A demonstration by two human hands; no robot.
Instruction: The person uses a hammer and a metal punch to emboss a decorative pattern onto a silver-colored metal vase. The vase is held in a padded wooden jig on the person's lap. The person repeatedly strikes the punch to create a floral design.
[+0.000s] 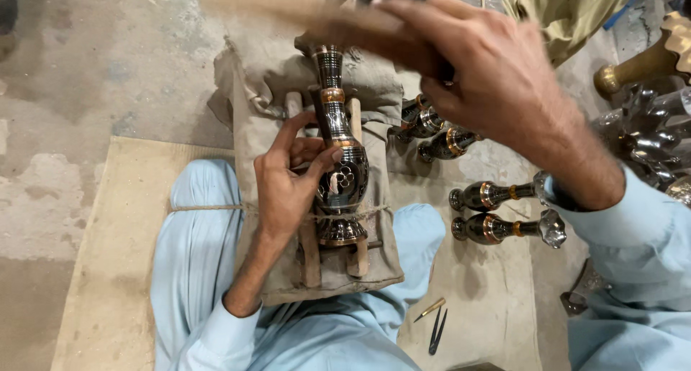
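The left hand (288, 187) curls its fingers around the belly of a dark engraved metal vase (340, 155) with copper bands, steadying it where it lies on a cloth-wrapped wooden cradle (317, 259) between the knees. The right hand (479, 72) is raised above the vase's neck, fingers closed around a blurred wooden mallet (288, 4). Several finished vases (489, 227) lie on the floor just right of the cradle, with a small pointed tool (435, 331) near the knee

Blurred beyond telling: mallet (288, 4) above vase (338, 155). Cut off right of vase: brass stand (662, 54). Hidden under cloth (374, 90): most of wooden cradle (309, 252).
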